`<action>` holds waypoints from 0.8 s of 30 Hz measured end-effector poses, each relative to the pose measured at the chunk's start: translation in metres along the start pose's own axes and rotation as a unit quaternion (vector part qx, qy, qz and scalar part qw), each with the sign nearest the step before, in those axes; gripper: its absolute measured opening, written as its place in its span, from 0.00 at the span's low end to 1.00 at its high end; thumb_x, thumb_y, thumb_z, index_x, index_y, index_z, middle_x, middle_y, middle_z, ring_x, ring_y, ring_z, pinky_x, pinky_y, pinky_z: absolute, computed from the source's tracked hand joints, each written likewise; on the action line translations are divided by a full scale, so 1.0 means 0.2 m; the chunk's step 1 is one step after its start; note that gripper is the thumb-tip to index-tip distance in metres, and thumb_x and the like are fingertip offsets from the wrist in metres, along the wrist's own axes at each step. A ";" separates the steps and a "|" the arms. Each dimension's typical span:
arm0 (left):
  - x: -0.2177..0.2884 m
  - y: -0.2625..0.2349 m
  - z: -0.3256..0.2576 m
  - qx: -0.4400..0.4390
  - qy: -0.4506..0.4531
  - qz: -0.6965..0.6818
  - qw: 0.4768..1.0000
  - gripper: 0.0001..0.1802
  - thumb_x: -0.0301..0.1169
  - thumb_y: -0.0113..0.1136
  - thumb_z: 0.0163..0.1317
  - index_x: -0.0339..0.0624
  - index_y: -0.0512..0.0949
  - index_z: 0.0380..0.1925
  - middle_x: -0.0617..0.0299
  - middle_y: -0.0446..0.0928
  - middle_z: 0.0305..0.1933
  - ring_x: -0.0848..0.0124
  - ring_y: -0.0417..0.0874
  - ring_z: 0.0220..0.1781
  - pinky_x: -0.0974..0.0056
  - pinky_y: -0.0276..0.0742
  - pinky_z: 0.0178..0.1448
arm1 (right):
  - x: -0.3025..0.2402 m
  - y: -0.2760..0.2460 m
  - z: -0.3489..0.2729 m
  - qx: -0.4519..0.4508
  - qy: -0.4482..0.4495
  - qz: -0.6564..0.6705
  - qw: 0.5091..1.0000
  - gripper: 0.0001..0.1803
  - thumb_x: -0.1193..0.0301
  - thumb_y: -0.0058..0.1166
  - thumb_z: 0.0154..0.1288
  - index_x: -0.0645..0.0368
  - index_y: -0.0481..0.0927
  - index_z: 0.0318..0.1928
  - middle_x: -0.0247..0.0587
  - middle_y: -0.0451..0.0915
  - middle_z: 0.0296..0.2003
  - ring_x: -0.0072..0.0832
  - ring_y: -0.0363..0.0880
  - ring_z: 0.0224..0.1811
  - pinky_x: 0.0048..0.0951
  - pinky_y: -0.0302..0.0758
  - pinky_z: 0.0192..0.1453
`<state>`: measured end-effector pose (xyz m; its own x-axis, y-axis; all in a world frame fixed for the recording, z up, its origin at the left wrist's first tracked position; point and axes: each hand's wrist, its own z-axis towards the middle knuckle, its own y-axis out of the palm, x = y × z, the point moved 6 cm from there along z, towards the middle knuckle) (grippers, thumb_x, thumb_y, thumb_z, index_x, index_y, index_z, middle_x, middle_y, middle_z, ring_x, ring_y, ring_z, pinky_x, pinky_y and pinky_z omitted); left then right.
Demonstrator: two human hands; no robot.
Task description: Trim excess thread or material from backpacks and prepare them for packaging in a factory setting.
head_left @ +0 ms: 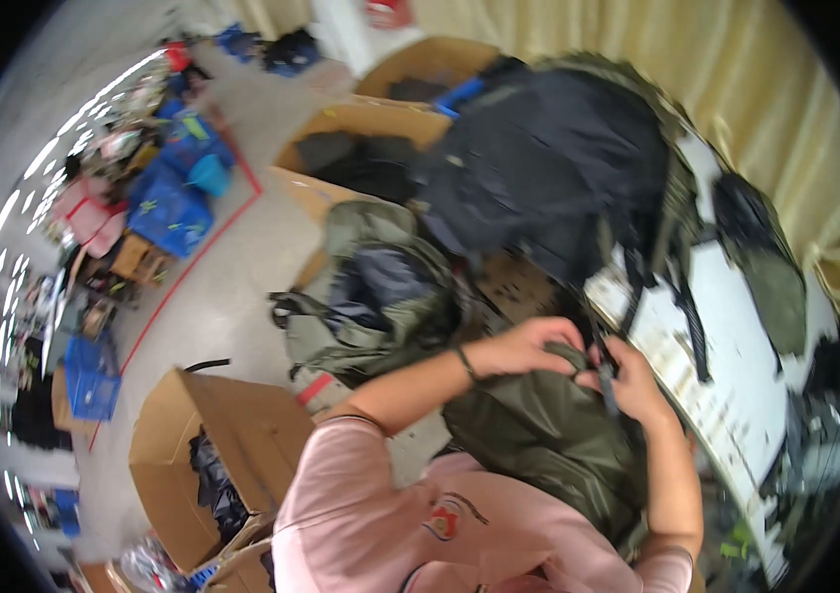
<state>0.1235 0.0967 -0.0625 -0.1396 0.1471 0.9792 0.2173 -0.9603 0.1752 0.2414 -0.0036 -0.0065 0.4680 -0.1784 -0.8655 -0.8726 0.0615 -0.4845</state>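
An olive-green bag (539, 425) of smooth, slightly shiny fabric hangs in front of my body, its upper end at my hands. My left hand (527, 346) is closed on a folded olive edge (568, 354) at the top of this bag. Close beside it, my right hand (637, 381) is pinched round a dark strap (608, 390) that runs down over the bag. The exact fingertip contact is blurred. Just beyond my hands, a large black backpack (548, 158) with dangling straps lies on the table.
The white table (736, 385) has a worn edge on my right. An olive backpack (380, 296) sits to the left. Cardboard boxes (242, 435) stand at lower left and behind (380, 119). Blue crates (168, 203) line the far floor; a curtain (766, 89) hangs behind.
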 end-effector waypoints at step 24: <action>1.27 -0.07 -0.17 0.293 0.247 0.119 0.916 0.30 0.46 0.60 0.66 0.28 0.73 0.54 0.56 0.78 0.53 0.70 0.75 0.54 0.63 0.68 0.63 | -1.04 -1.27 -0.54 0.310 -0.313 0.100 0.892 0.22 0.64 0.43 0.73 0.65 0.74 0.59 0.48 0.75 0.59 0.33 0.73 0.62 0.34 0.65 0.68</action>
<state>0.0531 0.1397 0.1797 -0.4093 -0.3138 0.8567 0.7594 -0.6377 0.1292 0.3514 -0.0877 0.3107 0.4670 0.4688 -0.7498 -0.7937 0.5961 -0.1216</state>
